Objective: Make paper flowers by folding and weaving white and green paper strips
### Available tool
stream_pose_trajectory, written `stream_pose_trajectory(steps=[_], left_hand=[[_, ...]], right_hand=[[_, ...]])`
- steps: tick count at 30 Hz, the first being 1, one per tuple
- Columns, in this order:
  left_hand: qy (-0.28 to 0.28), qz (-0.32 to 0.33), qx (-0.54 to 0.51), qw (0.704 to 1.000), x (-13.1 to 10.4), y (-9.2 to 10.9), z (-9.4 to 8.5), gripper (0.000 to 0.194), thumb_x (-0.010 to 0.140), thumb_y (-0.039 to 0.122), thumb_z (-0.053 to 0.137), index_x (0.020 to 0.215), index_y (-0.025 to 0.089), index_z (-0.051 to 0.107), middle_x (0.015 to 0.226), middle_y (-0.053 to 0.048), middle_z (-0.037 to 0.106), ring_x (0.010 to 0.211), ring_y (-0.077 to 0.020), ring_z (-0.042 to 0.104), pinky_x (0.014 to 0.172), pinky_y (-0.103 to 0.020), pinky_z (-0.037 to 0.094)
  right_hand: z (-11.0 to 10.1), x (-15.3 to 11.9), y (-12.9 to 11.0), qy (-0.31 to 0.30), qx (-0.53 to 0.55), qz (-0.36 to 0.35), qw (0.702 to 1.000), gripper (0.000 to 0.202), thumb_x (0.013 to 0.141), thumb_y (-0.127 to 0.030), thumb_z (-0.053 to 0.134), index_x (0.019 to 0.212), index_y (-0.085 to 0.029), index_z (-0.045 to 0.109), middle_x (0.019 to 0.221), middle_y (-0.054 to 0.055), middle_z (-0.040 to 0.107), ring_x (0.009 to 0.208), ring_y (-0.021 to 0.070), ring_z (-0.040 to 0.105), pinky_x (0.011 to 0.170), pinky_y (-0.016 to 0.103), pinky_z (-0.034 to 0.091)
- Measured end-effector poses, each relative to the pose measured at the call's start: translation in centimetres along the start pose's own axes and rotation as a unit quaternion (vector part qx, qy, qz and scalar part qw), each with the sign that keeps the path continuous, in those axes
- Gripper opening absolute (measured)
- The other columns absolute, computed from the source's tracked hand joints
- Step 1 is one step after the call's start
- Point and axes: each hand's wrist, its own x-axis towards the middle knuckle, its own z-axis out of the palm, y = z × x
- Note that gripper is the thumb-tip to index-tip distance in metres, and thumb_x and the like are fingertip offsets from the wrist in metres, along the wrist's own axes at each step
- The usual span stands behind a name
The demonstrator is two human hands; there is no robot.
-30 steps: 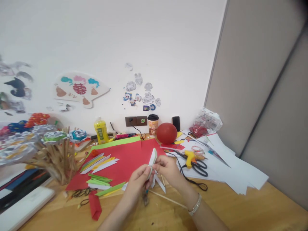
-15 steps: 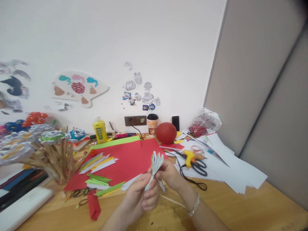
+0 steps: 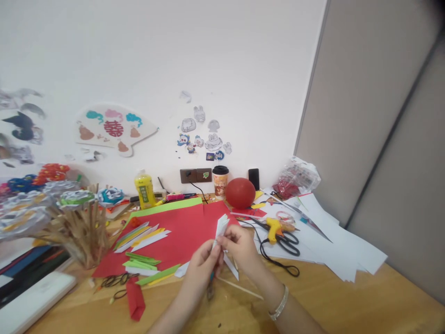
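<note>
Above the front of the table, a bundle of pleated white paper stands upright between my hands. My left hand is closed around its lower part. At its right side, the thumb and fingers of my right hand pinch it. Below the hands a white paper strip and a thin pale stick show. A small dark-tipped item sticks out under my left hand; its kind is unclear. Red sheet paper lies behind, with folded green strips on it.
A yellow glue gun and black-handled scissors lie to the right on white paper. A red balloon, a lidded cup and a yellow bottle stand at the back. Paper flowers on sticks are left.
The pleated paper, fanned apart at the top before, is now pressed narrower and turned. My hands have shifted slightly, and the item beneath my left hand has come into view.
</note>
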Motion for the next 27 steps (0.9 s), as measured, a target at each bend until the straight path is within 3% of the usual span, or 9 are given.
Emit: stream_pose_trajectory(steps=[6,11,14,16,17,19,22,24,27], left_hand=[[-0.093,-0.079,-0.153,0.981,-0.5,0.0,-0.4,0.026,0.076,0.039,0.054,0.067,0.015,0.049,0.048,0.007,0.04,0.034,-0.0015,0.025,0.035,-0.015,0.015],[-0.219,-0.153,-0.285,0.92,-1.2,-0.1,-0.8,0.023,0.079,0.035,0.051,0.067,0.016,0.048,0.046,0.008,0.035,0.03,-0.0009,0.019,0.031,-0.013,0.016],[-0.284,-0.164,-0.359,0.874,-1.4,-0.6,-0.8,0.023,0.079,0.034,0.049,0.064,0.018,0.045,0.042,0.009,0.03,0.028,-0.0017,0.014,0.028,-0.013,0.017],[-0.302,-0.164,-0.368,0.864,-1.4,-0.8,-0.7,0.024,0.08,0.035,0.048,0.063,0.019,0.042,0.039,0.01,0.029,0.026,-0.0028,0.013,0.027,-0.014,0.018],[-0.297,-0.163,-0.35,0.873,-1.3,-0.8,-0.5,0.025,0.08,0.037,0.046,0.063,0.019,0.042,0.039,0.009,0.03,0.025,-0.0033,0.015,0.027,-0.015,0.018],[-0.238,-0.148,-0.27,0.921,-1.1,-0.7,-0.2,0.027,0.08,0.042,0.043,0.065,0.019,0.044,0.04,0.008,0.037,0.026,-0.0046,0.021,0.028,-0.016,0.018],[-0.065,-0.06,-0.069,0.994,-0.7,-0.3,0.1,0.034,0.078,0.048,0.045,0.065,0.017,0.047,0.048,0.004,0.045,0.036,-0.0061,0.034,0.035,-0.017,0.026],[0.018,0.01,0.035,0.999,-0.5,-0.1,0.1,0.036,0.075,0.049,0.05,0.062,0.016,0.047,0.052,0.004,0.043,0.044,-0.0069,0.037,0.042,-0.018,0.031],[0.041,0.059,0.111,0.991,-0.3,-0.1,-0.1,0.036,0.073,0.051,0.05,0.061,0.017,0.045,0.053,0.006,0.038,0.049,-0.0079,0.036,0.046,-0.018,0.031]], right_hand=[[-1.1,0.1,-0.6,-0.113,0.066,-0.02,0.991,0.023,0.068,-0.037,0.065,0.066,-0.015,0.059,0.057,-0.002,0.056,0.054,0.0106,0.051,0.053,0.022,0.04],[-0.8,-0.2,-0.9,-0.126,0.138,-0.039,0.982,0.032,0.062,-0.046,0.069,0.072,-0.016,0.063,0.063,0.0,0.06,0.061,0.0133,0.054,0.061,0.025,0.043],[-0.3,-0.6,-1.1,-0.13,0.149,-0.02,0.98,0.037,0.06,-0.05,0.068,0.073,-0.016,0.064,0.066,0.001,0.06,0.062,0.0134,0.054,0.06,0.024,0.043],[-0.1,-0.7,-1.1,-0.13,0.15,-0.006,0.98,0.036,0.06,-0.049,0.069,0.071,-0.016,0.063,0.066,0.001,0.059,0.062,0.0134,0.053,0.059,0.024,0.043],[-0.1,-0.7,-1.0,-0.125,0.148,-0.004,0.981,0.034,0.061,-0.047,0.069,0.072,-0.016,0.062,0.066,0.001,0.059,0.063,0.0136,0.053,0.06,0.024,0.043],[-0.1,-0.5,-0.6,-0.103,0.134,-0.008,0.986,0.032,0.063,-0.045,0.068,0.074,-0.016,0.06,0.066,0.0,0.058,0.063,0.0138,0.053,0.059,0.025,0.043],[-0.2,-0.1,0.1,-0.061,0.076,-0.018,0.995,0.028,0.068,-0.042,0.065,0.076,-0.016,0.058,0.067,0.0,0.057,0.06,0.0127,0.052,0.058,0.024,0.042],[-0.3,0.0,0.5,-0.043,0.033,-0.032,0.998,0.026,0.07,-0.04,0.063,0.076,-0.015,0.057,0.068,0.0,0.057,0.062,0.0128,0.052,0.058,0.024,0.042],[-0.4,0.0,0.3,-0.063,0.0,-0.047,0.997,0.022,0.075,-0.037,0.059,0.079,-0.015,0.058,0.071,0.0,0.057,0.067,0.0135,0.053,0.062,0.023,0.043]])
